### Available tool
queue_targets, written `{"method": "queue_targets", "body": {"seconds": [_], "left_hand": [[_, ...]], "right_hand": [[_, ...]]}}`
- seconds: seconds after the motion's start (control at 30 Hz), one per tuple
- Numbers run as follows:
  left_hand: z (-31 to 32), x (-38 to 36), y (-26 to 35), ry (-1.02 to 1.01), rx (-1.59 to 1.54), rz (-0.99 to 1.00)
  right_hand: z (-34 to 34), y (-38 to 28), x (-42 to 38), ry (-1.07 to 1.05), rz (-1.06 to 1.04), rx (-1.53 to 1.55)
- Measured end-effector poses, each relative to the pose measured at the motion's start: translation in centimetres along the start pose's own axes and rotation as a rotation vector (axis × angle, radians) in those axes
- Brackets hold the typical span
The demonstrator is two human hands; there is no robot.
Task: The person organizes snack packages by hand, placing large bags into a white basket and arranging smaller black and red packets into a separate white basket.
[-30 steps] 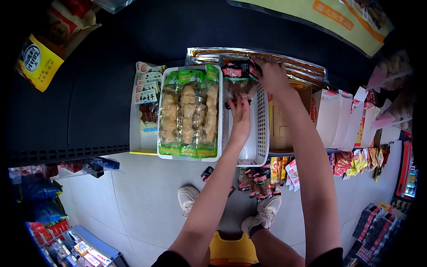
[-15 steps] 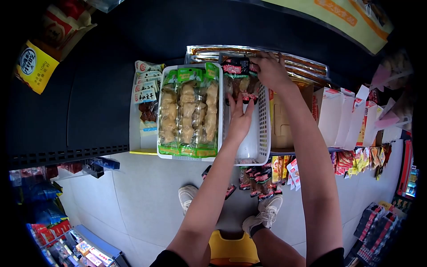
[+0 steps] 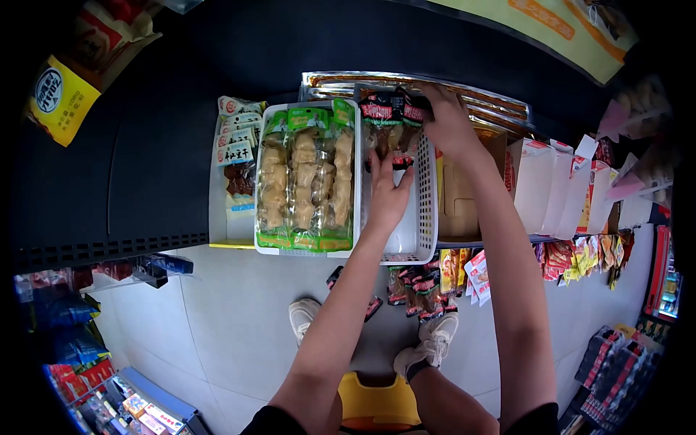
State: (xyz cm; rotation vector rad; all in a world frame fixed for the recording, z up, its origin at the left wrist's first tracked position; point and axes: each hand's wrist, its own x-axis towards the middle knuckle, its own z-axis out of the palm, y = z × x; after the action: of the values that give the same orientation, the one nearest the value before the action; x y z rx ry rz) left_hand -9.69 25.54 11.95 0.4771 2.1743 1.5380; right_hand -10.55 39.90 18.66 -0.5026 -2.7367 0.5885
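Dark snack packets [image 3: 395, 119] with red and black labels lie at the far end of a white perforated basket [image 3: 428, 225]. My left hand [image 3: 389, 196] is at their near edge, fingertips on the packets and fingers slightly apart. At their upper right corner, my right hand [image 3: 448, 119] is bent over the edge; its fingertips are hidden, so its hold cannot be made out. Just left stands another white basket [image 3: 259, 239] with green-edged packs of pale, lumpy food [image 3: 304, 181].
Small white-labelled packets [image 3: 235, 152] fill a tray on the left. Right of the basket are a brown carton [image 3: 458, 203] and white boxes [image 3: 540, 188]. Long silver packs [image 3: 341, 85] lie behind. More packets [image 3: 420, 290] and a yellow stool [image 3: 377, 402] are below.
The view has shifted slightly. Both hands remain at the dark packets; my right hand's fingers have dipped behind their upper right corner.
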Motion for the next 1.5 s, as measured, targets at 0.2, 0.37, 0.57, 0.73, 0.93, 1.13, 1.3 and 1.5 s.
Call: {"method": "queue_targets", "body": {"seconds": [0.2, 0.37, 0.57, 0.73, 0.93, 1.13, 1.3, 1.5], "left_hand": [[0.0, 0.1, 0.1, 0.02, -0.042, 0.046], [-0.9, -0.3, 1.5, 0.107, -0.016, 0.236], [-9.1, -6.0, 10.2, -0.23, -0.303, 0.21], [-13.5, -15.0, 4.2, -0.676, -0.268, -0.313], [-10.2, -21.0, -9.7, -0.379, -0.074, -0.912], [-8.0, -20.9, -16.4, -0.177, -0.335, -1.223], [-6.4, -21.1, -19.9, -0.191, -0.326, -1.173], [-6.3, -21.3, -20.4, -0.246, -0.395, -1.1]], "right_hand": [[-0.1, -1.6, -2.7, 0.035, -0.102, 0.006], [-3.5, -5.8, -5.9, 0.336, -0.123, 0.274], [-5.5, -8.8, -15.8, 0.434, -0.176, 0.498], [-0.1, -7.6, -24.2, 0.095, -0.206, 0.498], [7.7, -6.9, -27.8, -0.352, -0.196, 0.266], [18.0, -5.4, -31.5, -0.728, 0.221, 0.445], [19.7, -4.7, -32.9, -0.657, 0.249, 0.38], [20.7, -5.2, -33.0, -0.648, 0.317, 0.358]]}}
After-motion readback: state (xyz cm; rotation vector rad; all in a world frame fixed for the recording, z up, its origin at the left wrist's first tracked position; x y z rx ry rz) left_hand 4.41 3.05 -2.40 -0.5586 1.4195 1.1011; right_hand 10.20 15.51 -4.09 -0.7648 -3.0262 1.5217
